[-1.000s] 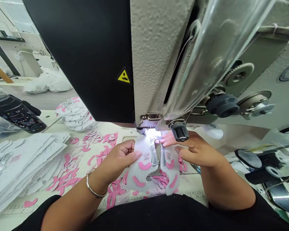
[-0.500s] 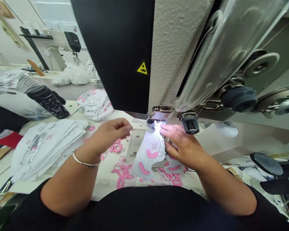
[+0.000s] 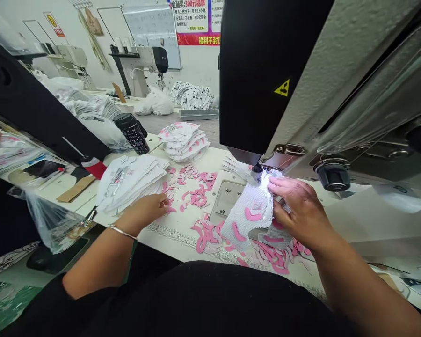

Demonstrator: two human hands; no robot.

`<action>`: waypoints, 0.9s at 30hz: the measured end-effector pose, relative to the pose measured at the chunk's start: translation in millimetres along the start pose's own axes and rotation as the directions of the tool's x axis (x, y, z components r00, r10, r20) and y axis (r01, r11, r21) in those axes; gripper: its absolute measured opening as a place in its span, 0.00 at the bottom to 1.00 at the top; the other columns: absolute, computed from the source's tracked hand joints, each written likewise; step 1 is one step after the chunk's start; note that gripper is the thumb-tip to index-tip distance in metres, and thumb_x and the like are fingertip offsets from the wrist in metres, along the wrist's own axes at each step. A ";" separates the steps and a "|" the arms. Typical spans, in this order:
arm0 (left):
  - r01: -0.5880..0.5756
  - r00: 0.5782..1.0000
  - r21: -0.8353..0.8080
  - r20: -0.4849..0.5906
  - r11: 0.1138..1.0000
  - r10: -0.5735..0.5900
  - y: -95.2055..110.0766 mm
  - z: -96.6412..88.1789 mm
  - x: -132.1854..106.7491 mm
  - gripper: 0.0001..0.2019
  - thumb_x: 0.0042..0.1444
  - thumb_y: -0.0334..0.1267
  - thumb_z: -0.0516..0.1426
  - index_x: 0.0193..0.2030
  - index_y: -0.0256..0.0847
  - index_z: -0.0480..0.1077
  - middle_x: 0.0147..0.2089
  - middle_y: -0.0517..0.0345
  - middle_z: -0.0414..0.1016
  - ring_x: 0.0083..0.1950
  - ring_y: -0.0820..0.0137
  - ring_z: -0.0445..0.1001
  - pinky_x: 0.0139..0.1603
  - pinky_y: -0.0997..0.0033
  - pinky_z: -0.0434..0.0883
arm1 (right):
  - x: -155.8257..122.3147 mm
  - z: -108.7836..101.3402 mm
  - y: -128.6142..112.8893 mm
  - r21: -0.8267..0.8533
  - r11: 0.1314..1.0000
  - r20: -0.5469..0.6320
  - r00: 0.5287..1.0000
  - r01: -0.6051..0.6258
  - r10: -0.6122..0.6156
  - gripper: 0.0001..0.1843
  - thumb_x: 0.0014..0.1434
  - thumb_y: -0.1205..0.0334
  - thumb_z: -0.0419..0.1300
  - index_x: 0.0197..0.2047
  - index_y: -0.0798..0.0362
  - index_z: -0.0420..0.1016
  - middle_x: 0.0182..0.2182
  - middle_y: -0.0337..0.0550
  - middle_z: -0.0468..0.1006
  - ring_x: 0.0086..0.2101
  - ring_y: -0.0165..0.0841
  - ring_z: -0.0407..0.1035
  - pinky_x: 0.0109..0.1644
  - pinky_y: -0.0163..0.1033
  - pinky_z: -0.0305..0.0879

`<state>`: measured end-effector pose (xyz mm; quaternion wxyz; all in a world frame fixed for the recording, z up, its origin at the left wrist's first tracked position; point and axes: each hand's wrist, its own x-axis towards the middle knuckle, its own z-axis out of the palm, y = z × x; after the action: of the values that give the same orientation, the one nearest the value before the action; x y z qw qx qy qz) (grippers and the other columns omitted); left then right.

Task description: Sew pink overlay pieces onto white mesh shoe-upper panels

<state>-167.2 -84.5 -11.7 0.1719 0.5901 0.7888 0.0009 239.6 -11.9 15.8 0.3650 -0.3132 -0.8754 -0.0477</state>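
Note:
My right hand (image 3: 298, 203) presses and grips the edge of a white mesh shoe upper (image 3: 247, 213) with pink curved patches. The piece lies under the lit needle area of a sewing machine (image 3: 266, 171). My left hand (image 3: 147, 210), wearing a silver bangle, is beside a fanned stack of white upper pieces (image 3: 129, 180). Its fingers are curled together by pink scraps; whether anything is between them is hidden. Pink scraps (image 3: 198, 196) lie scattered over the machine bed, more of them (image 3: 273, 257) below the held piece.
A second pile of pink-patched pieces (image 3: 184, 142) stands farther back, near a black patterned bottle (image 3: 131, 133). A red-and-white object (image 3: 94, 167) and brown cardboard (image 3: 76, 188) lie at left. The machine's black housing (image 3: 252, 70) hangs close overhead. Other sewing machines (image 3: 143, 70) stand behind.
My left hand has moved from near the needle area left and toward the stack of white pieces. My right hand stays on the white piece. The view has turned left.

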 end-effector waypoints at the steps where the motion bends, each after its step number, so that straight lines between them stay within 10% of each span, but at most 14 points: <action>1: 0.015 1.000 -0.003 -0.016 1.000 -0.015 -1.2 6.6 0.8 0.08 0.53 0.41 0.56 0.37 0.43 0.73 0.37 0.56 0.77 0.37 0.64 0.72 0.33 0.69 0.59 | 0.1 0.3 -0.5 0.000 1.000 -0.006 1.000 -0.002 0.002 0.18 0.61 0.64 0.59 0.54 0.48 0.70 0.56 0.47 0.75 0.57 0.46 0.68 0.61 0.58 0.63; 24: 0.083 0.969 0.048 -0.236 0.995 -0.069 6.5 15.7 27.0 0.11 0.56 0.44 0.53 0.26 0.43 0.61 0.28 0.54 0.71 0.31 0.59 0.69 0.28 0.65 0.57 | 6.1 2.3 -8.4 -0.008 0.998 -0.026 0.998 -0.064 0.064 0.14 0.62 0.65 0.56 0.51 0.48 0.73 0.44 0.47 0.77 0.48 0.41 0.70 0.56 0.52 0.66; 27: -0.007 0.945 -0.239 -0.318 0.971 -0.072 15.8 2.9 17.1 0.12 0.55 0.46 0.57 0.28 0.43 0.62 0.24 0.58 0.70 0.29 0.61 0.70 0.27 0.66 0.60 | 6.2 1.3 -8.7 0.019 0.998 -0.021 0.998 -0.054 0.054 0.14 0.62 0.66 0.55 0.50 0.50 0.74 0.45 0.48 0.78 0.49 0.42 0.70 0.57 0.53 0.66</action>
<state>-155.9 -64.4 -15.8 0.1089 0.5439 0.8102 0.1894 230.5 -15.2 20.3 0.3783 -0.3330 -0.8631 -0.0331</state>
